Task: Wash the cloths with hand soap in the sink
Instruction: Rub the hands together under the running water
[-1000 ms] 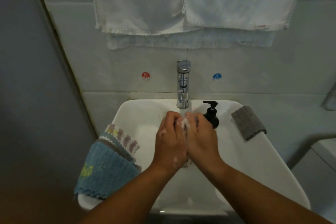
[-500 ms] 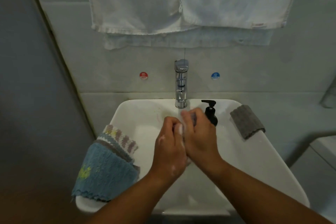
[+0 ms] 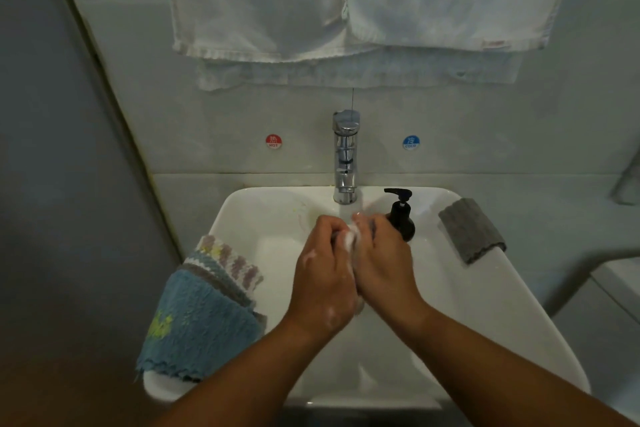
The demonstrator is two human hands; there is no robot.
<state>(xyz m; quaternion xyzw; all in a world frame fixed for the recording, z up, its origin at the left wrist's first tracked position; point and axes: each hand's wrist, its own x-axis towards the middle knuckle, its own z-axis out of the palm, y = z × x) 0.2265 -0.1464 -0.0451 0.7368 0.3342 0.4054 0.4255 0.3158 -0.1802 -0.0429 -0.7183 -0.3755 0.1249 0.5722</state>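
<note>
Over the middle of the white sink (image 3: 485,305), the left hand (image 3: 323,274) and right hand (image 3: 384,263) press together. The fingers of both curl round a small lathered cloth (image 3: 351,237), which shows only as a foamy white wad between the knuckles. Suds dot the back of the left hand.

At 12 o'clock from the hands stands a chrome faucet (image 3: 345,156). On the wall at its 9 o'clock is a red round sticker (image 3: 273,141) reading "HOT", and at its 3 o'clock a blue sticker (image 3: 410,142) reading "COLD". Each carries a Chinese character above the word.

A black pump soap bottle (image 3: 401,222) stands at 1 o'clock, just beside the right hand. A grey ribbed cloth (image 3: 471,229) lies on the rim at 2 o'clock. At 8 o'clock a blue fleecy cloth (image 3: 201,319) drapes over the rim, lying on a striped cloth (image 3: 228,260). White towels (image 3: 346,0) hang on the wall at 12 o'clock.
</note>
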